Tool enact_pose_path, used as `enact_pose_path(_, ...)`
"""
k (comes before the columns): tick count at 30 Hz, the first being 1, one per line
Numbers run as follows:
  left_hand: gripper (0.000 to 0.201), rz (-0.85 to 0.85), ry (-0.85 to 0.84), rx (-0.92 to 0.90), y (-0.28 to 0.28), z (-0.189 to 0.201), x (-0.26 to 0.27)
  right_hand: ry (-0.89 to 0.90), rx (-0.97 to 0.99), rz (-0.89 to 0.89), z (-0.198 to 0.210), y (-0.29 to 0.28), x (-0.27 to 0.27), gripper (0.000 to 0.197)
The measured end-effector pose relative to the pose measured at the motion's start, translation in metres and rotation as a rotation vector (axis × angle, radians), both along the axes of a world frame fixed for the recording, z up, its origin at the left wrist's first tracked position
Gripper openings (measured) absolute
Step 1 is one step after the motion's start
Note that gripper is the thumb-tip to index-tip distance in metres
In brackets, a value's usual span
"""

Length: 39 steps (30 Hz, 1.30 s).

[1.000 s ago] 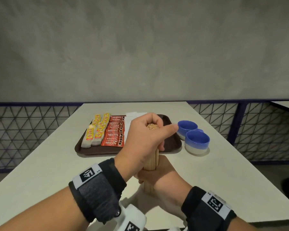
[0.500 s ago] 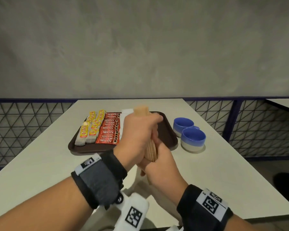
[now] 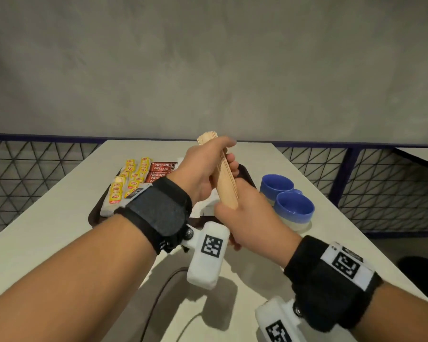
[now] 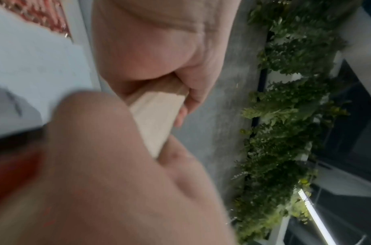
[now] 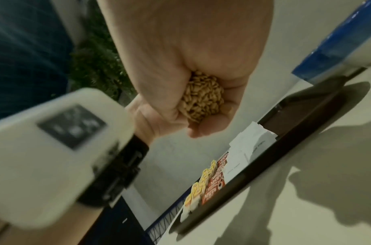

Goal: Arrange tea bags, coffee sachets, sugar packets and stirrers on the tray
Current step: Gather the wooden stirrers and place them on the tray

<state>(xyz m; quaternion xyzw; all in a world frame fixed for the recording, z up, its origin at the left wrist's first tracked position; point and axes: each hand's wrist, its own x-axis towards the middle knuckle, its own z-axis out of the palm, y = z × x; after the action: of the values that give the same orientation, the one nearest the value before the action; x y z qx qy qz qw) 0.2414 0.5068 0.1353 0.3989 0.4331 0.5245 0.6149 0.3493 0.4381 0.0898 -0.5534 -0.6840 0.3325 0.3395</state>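
Both hands hold one bundle of wooden stirrers upright and tilted, lifted above the near edge of the dark brown tray. My left hand grips its upper part; my right hand grips its lower end. The stirrers' cut ends show inside the right fist, and their flat side shows in the left wrist view. On the tray lie yellow tea bags, red coffee sachets and white sugar packets.
Two blue-and-white cups stand on the white table just right of the tray. A dark cable runs across the table's near part. A railing with wire mesh borders the table on both sides.
The stirrer bundle has been raised off the table and tipped, its top now sticking out above my left hand. Both hands rose with it toward the tray.
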Motion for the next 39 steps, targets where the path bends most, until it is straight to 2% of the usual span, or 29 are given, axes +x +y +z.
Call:
enact_pose_path(3,0.046,-0.034,0.267,0.113,0.024,0.003,-0.021,0.042,-0.116,-0.033,0.014,0.025,0.005,0.031)
enact_pose_path(7,0.063,-0.066,0.697,0.239,0.041,-0.007,-0.064,-0.007,-0.324,-0.193,0.016,0.080,0.017,0.022)
enact_pose_path(9,0.071,-0.023,0.765,0.255,0.047,-0.018,-0.093,-0.092,-0.401,-0.260,0.008,0.107,0.020,0.020)
enact_pose_path(11,0.069,0.097,0.682,0.256,0.053,-0.026,-0.120,-0.166,-0.450,-0.290,-0.007,0.129,0.019,0.017)
enact_pose_path(14,0.041,0.231,0.505,0.222,0.060,-0.031,-0.146,-0.241,-0.484,-0.316,-0.024,0.157,0.013,0.012)
enact_pose_path(19,0.015,0.306,0.355,0.170,0.065,-0.045,-0.176,-0.311,-0.562,-0.286,-0.021,0.190,0.000,0.030)
enact_pose_path(21,0.014,0.320,0.315,0.147,0.066,-0.049,-0.179,-0.364,-0.579,-0.216,-0.020,0.197,-0.002,0.038)
enact_pose_path(22,0.014,0.322,0.296,0.141,0.066,-0.051,-0.178,-0.333,-0.557,-0.207,-0.020,0.200,-0.003,0.040)
enact_pose_path(23,0.014,0.316,0.277,0.136,0.066,-0.052,-0.176,-0.316,-0.549,-0.225,-0.019,0.202,-0.006,0.042)
enact_pose_path(25,0.015,0.292,0.240,0.128,0.065,-0.054,-0.170,-0.396,-0.575,-0.314,-0.015,0.204,-0.010,0.044)
enact_pose_path(27,0.016,0.286,0.231,0.117,0.065,-0.057,-0.167,-0.443,-0.506,-0.351,-0.007,0.202,-0.015,0.048)
enact_pose_path(31,0.013,0.320,0.202,0.099,0.063,-0.059,-0.165,-0.587,-0.419,-0.292,-0.006,0.200,-0.013,0.052)
enact_pose_path(36,0.017,0.333,0.208,0.101,0.062,-0.059,-0.163,-0.700,-0.431,-0.177,-0.004,0.199,-0.008,0.046)
enact_pose_path(39,0.020,0.341,0.210,0.104,0.061,-0.060,-0.164,-0.819,-0.455,-0.121,-0.001,0.196,-0.008,0.051)
